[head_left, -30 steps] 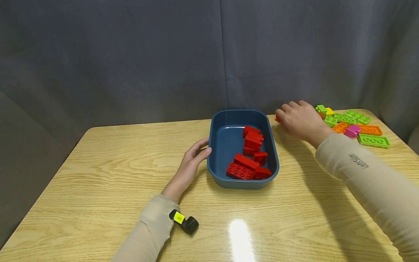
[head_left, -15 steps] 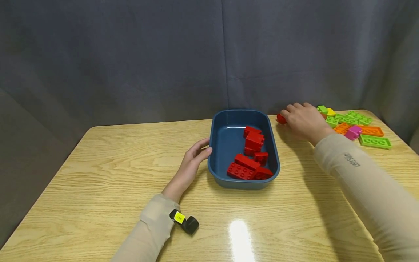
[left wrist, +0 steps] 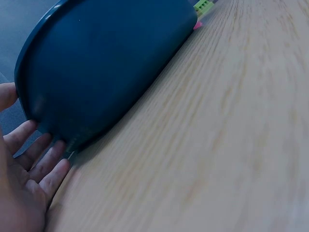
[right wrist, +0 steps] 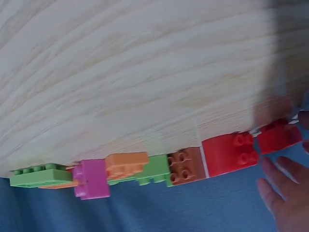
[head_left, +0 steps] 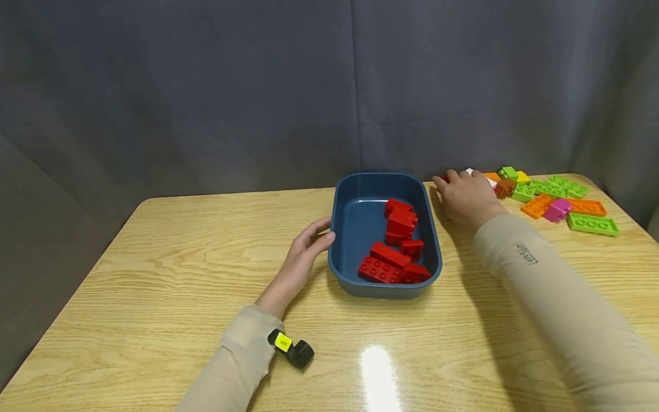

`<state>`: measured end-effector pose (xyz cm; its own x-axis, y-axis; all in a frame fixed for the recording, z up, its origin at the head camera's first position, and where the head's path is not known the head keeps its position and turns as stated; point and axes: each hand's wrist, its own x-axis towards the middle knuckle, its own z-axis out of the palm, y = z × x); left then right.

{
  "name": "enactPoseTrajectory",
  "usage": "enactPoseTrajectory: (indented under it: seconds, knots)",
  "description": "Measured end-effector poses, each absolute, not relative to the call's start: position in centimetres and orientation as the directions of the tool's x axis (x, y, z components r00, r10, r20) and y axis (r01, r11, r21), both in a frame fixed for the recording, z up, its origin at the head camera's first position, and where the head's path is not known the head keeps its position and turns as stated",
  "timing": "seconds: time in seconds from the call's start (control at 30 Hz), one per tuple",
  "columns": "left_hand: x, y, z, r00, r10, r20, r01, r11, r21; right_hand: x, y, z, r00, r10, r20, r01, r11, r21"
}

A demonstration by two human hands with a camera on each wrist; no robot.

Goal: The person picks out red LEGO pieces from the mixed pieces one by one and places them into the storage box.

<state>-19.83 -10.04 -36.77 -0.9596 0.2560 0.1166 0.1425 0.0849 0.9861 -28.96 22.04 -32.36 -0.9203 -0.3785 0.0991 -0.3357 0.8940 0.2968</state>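
A dark blue bin (head_left: 355, 246) stands mid-table with several red toy building bricks (head_left: 400, 222) in its right half. My left hand (head_left: 301, 252) rests at its left side, thumb at the rim. In the left wrist view, the spread fingers (left wrist: 48, 162) touch the bin's outer wall. At the table's back edge, my right hand (head_left: 468, 197) reaches over a red brick (right wrist: 279, 136), partly hidden in the head view. In the right wrist view, spread fingertips (right wrist: 270, 166) are right at that brick. A larger red brick (right wrist: 228, 153) sits beside it.
Right of my right hand, along the back, lie a brown brick (head_left: 505, 188), orange pieces (head_left: 538, 206), a magenta brick (head_left: 558, 210), a green plate (head_left: 593, 224), a yellow piece (head_left: 523, 177) and white pieces. A grey curtain (head_left: 257, 103) hangs behind the table.
My right hand has shifted slightly left over the red brick, its fingers now more spread. Brown, orange and white pieces that it hid now show on its right. My left hand stays at the bin.
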Motion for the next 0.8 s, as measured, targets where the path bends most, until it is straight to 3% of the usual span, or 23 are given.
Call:
enactPoseTrajectory:
  seconds: [0.4,0.8]
  knots:
    - [-19.76,-10.06,-36.65,-0.962,0.251,0.111,0.138,0.095,0.986,-29.03,21.70,-33.04,-0.901,-0.401,0.165,-0.335,0.885,0.324]
    - [-19.77,-10.08,-36.71,-0.959,0.258,0.116,0.143,0.086,0.986,-28.71,21.44,-32.95,-0.903,-0.422,0.075,-0.386,0.877,0.285]
